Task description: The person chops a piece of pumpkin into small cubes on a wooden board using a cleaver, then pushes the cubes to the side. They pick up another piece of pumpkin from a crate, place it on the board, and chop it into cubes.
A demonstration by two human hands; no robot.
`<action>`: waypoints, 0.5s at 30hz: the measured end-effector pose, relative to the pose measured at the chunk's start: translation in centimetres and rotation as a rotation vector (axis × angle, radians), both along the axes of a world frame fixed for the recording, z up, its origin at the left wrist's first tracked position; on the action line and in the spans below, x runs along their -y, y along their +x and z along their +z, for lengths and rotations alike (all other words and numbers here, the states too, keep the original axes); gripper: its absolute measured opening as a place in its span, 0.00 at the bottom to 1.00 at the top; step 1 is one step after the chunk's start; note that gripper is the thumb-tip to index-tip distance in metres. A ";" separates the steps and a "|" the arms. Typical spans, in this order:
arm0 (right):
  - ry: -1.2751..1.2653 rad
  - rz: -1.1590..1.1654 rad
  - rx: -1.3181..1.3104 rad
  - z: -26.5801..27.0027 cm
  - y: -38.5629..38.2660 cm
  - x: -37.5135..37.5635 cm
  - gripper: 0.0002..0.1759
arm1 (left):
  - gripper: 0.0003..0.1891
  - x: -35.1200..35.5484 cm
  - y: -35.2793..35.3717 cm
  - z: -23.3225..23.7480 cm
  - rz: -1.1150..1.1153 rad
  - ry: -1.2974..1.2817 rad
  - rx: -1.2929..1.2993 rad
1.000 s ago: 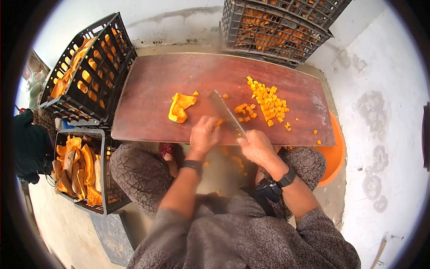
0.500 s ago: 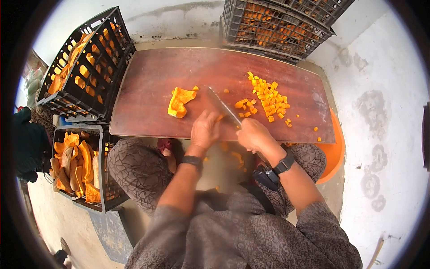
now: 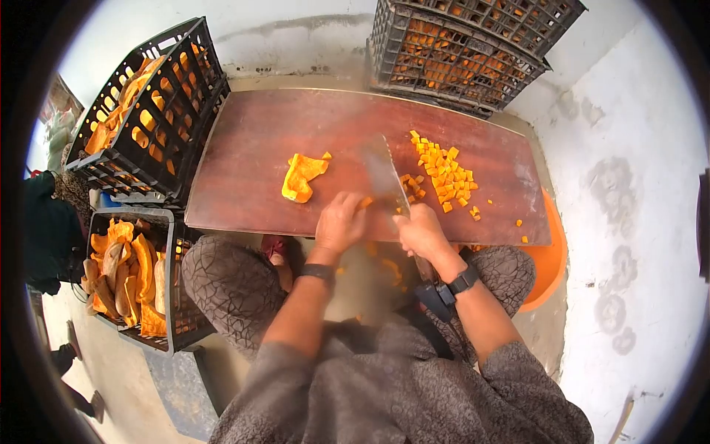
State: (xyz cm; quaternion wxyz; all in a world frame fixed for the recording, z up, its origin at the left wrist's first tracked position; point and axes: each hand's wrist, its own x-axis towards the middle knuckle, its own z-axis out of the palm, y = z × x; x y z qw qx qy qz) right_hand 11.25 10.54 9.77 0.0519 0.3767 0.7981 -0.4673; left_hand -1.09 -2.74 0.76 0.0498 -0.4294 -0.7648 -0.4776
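Note:
My right hand [image 3: 424, 235] is closed around the handle of a large knife [image 3: 396, 174], its blade slanting up and away over the board. On the near edge of the brown board [image 3: 259, 126], my left hand [image 3: 340, 223] has its fingers curled against a small orange pumpkin piece [image 3: 366, 202]. Just right of the blade lie a few loose pumpkin bits [image 3: 415, 191], partly covered by it. Farther right is a heap of pumpkin cubes [image 3: 446, 172]. A bigger pumpkin chunk [image 3: 303, 177] rests on the board beyond my left hand.
Black crates of pumpkin pieces stand at left, one upper crate [image 3: 151, 111] and one lower crate [image 3: 171, 296]. Stacked crates [image 3: 462, 52] are behind the board. An orange tub [image 3: 551, 259] sits under its right end. Another person's dark clothing [image 3: 52, 229] shows at far left.
The knife has swung to the right, its blade now beside the loose bits close to the cube heap. My left hand has stayed nearly in place. A person's feet show more at lower left.

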 end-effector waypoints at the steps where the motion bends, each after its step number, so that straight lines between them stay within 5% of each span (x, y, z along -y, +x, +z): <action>1: 0.000 -0.031 -0.019 0.1 0.3 0.1 0.14 | 0.11 -0.1 -0.1 0.0 0.003 0.004 0.001; 15: 0.318 0.248 0.005 1.2 2.4 1.6 0.17 | 0.12 -0.1 0.3 0.2 0.028 -0.057 0.014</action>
